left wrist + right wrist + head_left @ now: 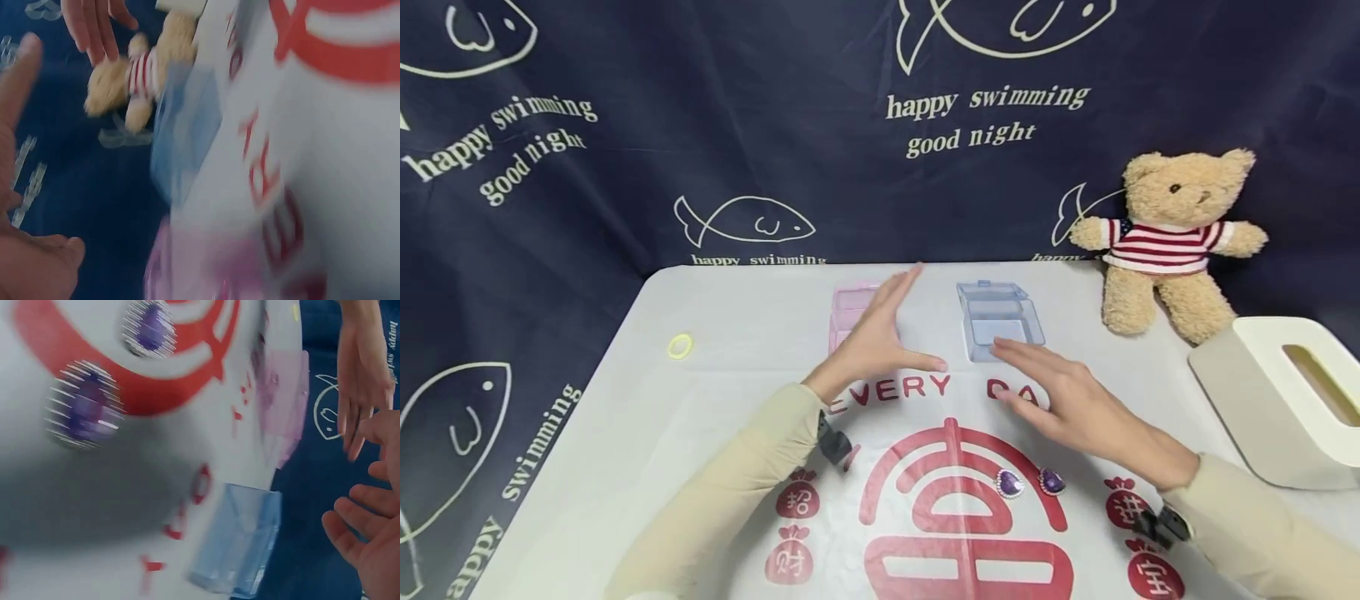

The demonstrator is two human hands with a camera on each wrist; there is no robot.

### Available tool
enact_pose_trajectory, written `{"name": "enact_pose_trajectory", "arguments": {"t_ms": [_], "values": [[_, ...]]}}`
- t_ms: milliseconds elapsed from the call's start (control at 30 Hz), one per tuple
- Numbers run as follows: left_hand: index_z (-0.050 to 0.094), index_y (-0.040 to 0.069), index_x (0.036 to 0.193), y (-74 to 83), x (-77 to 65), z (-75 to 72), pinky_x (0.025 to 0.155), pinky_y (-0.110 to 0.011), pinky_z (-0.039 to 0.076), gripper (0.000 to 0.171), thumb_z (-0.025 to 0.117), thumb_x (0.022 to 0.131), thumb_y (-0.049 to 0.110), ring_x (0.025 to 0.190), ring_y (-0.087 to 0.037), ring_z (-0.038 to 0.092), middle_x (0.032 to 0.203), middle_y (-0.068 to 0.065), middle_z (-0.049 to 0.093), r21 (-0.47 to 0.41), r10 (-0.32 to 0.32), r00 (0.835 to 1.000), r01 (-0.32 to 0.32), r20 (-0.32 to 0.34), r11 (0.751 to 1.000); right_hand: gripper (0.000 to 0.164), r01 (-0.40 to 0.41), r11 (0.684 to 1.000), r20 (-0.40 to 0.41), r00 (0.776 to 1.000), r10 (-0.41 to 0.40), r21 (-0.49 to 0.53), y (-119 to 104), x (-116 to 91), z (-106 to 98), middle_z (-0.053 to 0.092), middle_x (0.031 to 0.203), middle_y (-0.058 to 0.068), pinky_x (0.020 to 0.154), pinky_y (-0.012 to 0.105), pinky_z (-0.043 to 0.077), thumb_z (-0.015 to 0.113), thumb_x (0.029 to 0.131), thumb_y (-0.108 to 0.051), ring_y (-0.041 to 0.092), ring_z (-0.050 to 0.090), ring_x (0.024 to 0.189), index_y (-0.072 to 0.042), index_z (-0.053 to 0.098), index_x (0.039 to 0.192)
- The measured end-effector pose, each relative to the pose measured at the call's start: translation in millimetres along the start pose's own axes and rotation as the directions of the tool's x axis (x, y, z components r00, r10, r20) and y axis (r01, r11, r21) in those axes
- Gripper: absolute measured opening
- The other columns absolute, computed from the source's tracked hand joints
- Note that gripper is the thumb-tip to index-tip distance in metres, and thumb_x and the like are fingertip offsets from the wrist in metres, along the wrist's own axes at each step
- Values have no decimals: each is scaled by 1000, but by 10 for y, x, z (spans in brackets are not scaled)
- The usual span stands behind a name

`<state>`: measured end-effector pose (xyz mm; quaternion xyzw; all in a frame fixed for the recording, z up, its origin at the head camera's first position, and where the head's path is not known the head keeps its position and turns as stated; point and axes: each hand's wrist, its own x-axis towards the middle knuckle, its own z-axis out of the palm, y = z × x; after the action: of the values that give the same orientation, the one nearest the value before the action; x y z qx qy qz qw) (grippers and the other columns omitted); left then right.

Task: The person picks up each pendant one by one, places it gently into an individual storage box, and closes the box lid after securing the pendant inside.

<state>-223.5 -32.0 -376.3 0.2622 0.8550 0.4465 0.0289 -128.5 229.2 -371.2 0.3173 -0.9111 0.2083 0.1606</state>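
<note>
My left hand [880, 337] is held over the table near the pink clear plastic box [852, 302], hiding part of it in the head view. Its fingers are straight, the thumb spread away, and nothing is in it. Just in front of the blue clear plastic box [1000, 325] hovers my right hand [1075, 400], fingers extended and also holding nothing. Both boxes stand with their lids raised. Two purple heart-shaped gems [1010, 483] with sparkling rims lie on the red print, nearer to me than the hands; the right wrist view shows them blurred.
A yellow ring [681, 346] lies on the left of the white table cover [715, 292]. At the back right a teddy bear [1172, 242] in a striped shirt sits beside a beige tissue box [1247, 400]. A dark blue curtain [737, 125] hangs behind the table.
</note>
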Motion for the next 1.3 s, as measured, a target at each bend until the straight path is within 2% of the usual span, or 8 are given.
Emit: {"name": "enact_pose_trajectory", "arguments": {"t_ms": [133, 267, 367, 500, 700, 967, 1167, 1300], "values": [[13, 32, 155, 64, 166, 273, 114, -44, 33, 123, 92, 60, 40, 144, -23, 32, 157, -7, 28, 25, -31, 998, 30, 58, 999, 58, -11, 1000, 77, 997, 11, 5, -88, -254, 68, 60, 133, 13, 98, 43, 48, 79, 77, -14, 31, 58, 120, -5, 58, 131], [16, 26, 155, 23, 344, 502, 115, -42, 33, 121, 91, 62, 39, 144, -24, 32, 157, -8, 29, 18, -81, 993, 80, 90, 997, 58, -45, 999, 217, 975, 46, -12, -189, -468, 173, 59, 135, 11, 96, 46, 50, 78, 80, -25, 29, 58, 122, -9, 59, 132], [17, 25, 155, -11, 450, 636, 115, -41, 32, 120, 91, 62, 39, 145, -24, 30, 158, -8, 27, 4, -117, 987, 117, 113, 993, 57, -30, 999, 262, 964, 38, -32, -235, -605, 244, 59, 135, 9, 92, 47, 53, 78, 81, -31, 26, 59, 120, -9, 60, 130], [16, 24, 155, -58, 550, 763, 116, -40, 31, 120, 91, 63, 37, 145, -24, 30, 158, -8, 26, -11, -146, 982, 148, 116, 989, 57, 24, 999, 246, 969, -13, -40, -252, -738, 317, 60, 133, 7, 89, 44, 54, 78, 80, -31, 22, 60, 117, -9, 61, 129], [15, 20, 155, -143, 613, 856, 116, -39, 31, 118, 90, 65, 30, 144, -25, 31, 157, -10, 27, 1, -144, 983, 144, 115, 990, 55, -11, 1000, 301, 954, 13, -8, -279, -835, 376, 59, 134, 3, 87, 44, 55, 75, 84, -33, 19, 60, 115, -14, 59, 132], [21, 16, 153, -239, 697, 963, 116, -35, 32, 111, 90, 67, 25, 141, -25, 36, 153, -11, 36, -25, -132, 989, 134, 69, 991, 47, 63, 998, 219, 974, -56, -25, -262, -861, 422, 66, 120, -2, 86, 40, 55, 81, 77, -20, 18, 62, 110, -13, 67, 120], [32, 13, 149, -244, 707, 1047, 106, -30, 43, 101, 90, 67, 23, 125, -23, 52, 143, -13, 48, -65, -93, 994, 97, 63, 993, 41, 63, 998, 208, 976, -57, -22, -235, -885, 397, 68, 114, -4, 86, 39, 55, 81, 75, -17, 15, 62, 107, -14, 70, 115], [36, 14, 147, -273, 701, 1038, 101, -30, 47, 97, 90, 67, 25, 120, -23, 56, 140, -12, 51, -63, -86, 995, 89, 48, 994, 40, 80, 997, 193, 978, -76, -13, -217, -862, 405, 69, 111, -4, 85, 39, 55, 83, 73, -16, 15, 63, 106, -14, 71, 112]]}}
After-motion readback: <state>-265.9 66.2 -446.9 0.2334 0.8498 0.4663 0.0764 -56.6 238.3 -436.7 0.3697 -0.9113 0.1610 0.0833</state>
